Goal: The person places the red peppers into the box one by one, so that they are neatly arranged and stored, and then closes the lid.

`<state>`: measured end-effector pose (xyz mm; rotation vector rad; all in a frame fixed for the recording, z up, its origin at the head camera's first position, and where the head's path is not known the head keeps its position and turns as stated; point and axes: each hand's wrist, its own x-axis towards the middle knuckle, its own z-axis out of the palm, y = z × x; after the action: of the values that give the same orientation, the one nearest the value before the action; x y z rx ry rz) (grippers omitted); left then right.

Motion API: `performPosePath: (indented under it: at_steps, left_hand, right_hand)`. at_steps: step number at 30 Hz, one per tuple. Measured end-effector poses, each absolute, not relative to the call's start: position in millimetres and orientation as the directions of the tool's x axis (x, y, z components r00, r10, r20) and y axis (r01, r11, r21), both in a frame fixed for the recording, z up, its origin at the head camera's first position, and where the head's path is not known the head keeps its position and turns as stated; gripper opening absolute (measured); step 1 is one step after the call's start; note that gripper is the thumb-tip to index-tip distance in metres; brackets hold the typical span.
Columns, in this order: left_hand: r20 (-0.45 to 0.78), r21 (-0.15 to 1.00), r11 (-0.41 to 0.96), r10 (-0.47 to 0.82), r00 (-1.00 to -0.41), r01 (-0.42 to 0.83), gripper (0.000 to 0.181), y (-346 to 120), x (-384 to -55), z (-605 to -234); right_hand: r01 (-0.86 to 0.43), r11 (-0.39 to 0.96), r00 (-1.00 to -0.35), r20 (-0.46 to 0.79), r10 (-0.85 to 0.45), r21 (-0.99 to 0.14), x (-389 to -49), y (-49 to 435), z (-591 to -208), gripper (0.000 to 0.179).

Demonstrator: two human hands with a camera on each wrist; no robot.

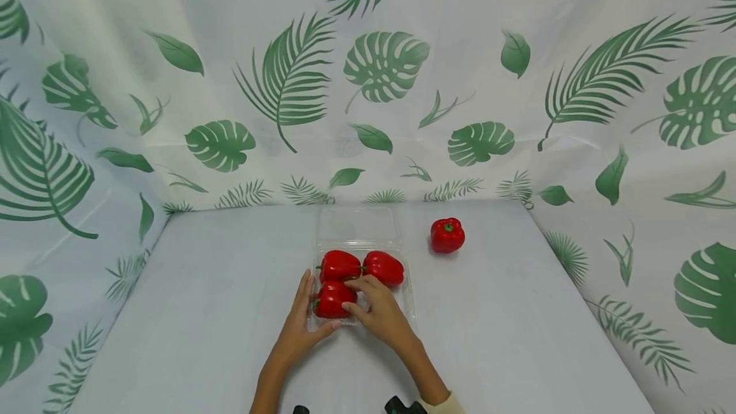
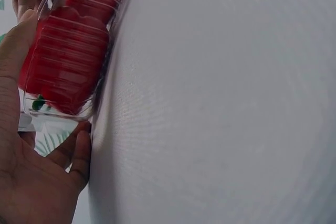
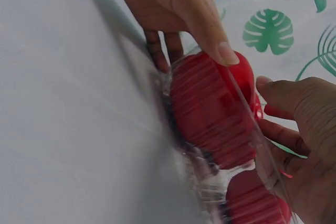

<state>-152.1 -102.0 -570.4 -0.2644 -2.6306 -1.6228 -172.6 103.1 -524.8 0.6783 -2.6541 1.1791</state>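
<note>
A clear plastic clamshell box [image 1: 409,302] lies on the table with its lid [image 1: 358,225] folded back. Inside are three red bell peppers: one at back left [image 1: 339,265], one at back right [image 1: 384,268] and one at front left [image 1: 332,301]. My left hand [image 1: 297,331] rests against the box's front left corner, fingers straight along the left side and thumb at the front edge. My right hand [image 1: 382,312] holds the front left pepper, thumb and fingertips at its right side. In the right wrist view, the left thumb [image 3: 210,38] presses the rim beside this pepper [image 3: 210,108].
Another red bell pepper [image 1: 447,236] stands on the white table [image 1: 506,324], right of the lid. A leaf-patterned sheet [image 1: 437,82] hangs behind the table and along both sides. Dark objects [image 1: 402,405] show at the bottom edge of the head view.
</note>
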Motion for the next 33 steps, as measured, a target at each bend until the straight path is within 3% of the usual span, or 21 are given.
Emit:
performPosePath:
  at_steps: [5,10,16,20,24,28,33]
  left_hand:
    - [0.118,0.885,0.438,0.115,-0.986,0.157,0.107,-99.9,-151.8,-571.8]
    - [0.089,0.889,0.439,0.111,-0.99,0.129,0.107,-99.3,-151.5,-570.8]
    - [0.068,0.885,0.452,0.11,-0.992,0.111,0.107,-99.6,-150.1,-570.7]
    - [0.06,0.883,0.458,0.101,-0.993,0.099,0.108,-99.3,-149.0,-571.2]
    - [0.059,0.888,0.45,0.098,-0.993,0.097,0.107,-98.7,-149.0,-571.0]
    - [0.047,0.893,0.443,0.09,-0.995,0.082,0.108,-98.6,-149.8,-569.6]
    - [0.049,0.893,0.442,0.09,-0.995,0.084,0.109,-98.8,-150.6,-568.9]
  right_hand:
    - [-0.468,0.536,-0.881,0.421,-0.217,-0.703,-175.8,117.6,-514.8,0.031]
    - [-0.42,0.568,-0.854,0.52,0.017,-0.708,-184.4,136.7,-507.4,0.025]
    - [-0.29,0.594,-0.785,0.542,0.301,-0.75,-195.5,167.3,-508.6,0.034]
    - [-0.203,0.558,-0.749,0.494,0.441,-0.805,-203.7,185.6,-509.8,0.049]
    - [-0.079,0.484,-0.756,0.369,0.541,-0.872,-211.6,199.0,-509.5,0.069]
    - [0.033,0.429,-0.777,0.247,0.579,-0.903,-221.9,210.0,-510.5,0.083]
    - [0.115,0.391,-0.804,0.146,0.577,-0.913,-238.5,220.0,-513.9,0.089]
